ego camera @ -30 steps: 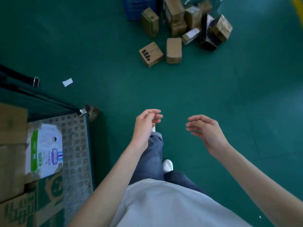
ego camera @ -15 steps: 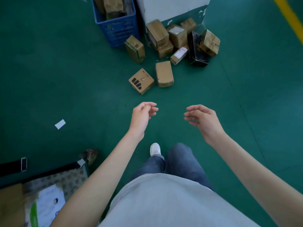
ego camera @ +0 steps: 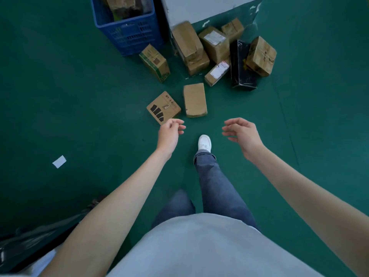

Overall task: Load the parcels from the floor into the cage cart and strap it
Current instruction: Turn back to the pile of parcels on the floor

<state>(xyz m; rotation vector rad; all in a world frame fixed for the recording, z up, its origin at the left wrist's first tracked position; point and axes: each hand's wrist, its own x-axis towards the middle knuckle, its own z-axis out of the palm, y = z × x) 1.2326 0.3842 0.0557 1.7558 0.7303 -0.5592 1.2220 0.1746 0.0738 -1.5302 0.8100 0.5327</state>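
Several cardboard parcels lie on the green floor ahead. Nearest are a square box with black marks [ego camera: 163, 107] and a plain brown box [ego camera: 194, 99]. Behind them sit a green-edged box [ego camera: 154, 62], a labelled box [ego camera: 214, 44], a black box [ego camera: 241, 65] and a taped box [ego camera: 261, 56]. My left hand [ego camera: 169, 133] hangs just in front of the marked box, fingers loosely curled, holding nothing. My right hand [ego camera: 242, 134] is out to the right, also empty. Only a dark corner of the cage cart [ego camera: 30, 244] shows at bottom left.
A blue plastic crate [ego camera: 129, 31] with goods stands at the back, beside a white-grey wall base [ego camera: 199, 9]. A white paper scrap [ego camera: 59, 161] lies on the floor at left. My right foot in a white shoe [ego camera: 204, 142] is stepped forward.
I have walked toward the parcel pile; the boxes are closer and larger in view. The cart and its loaded boxes have slid almost out of view. Both hands stay empty.
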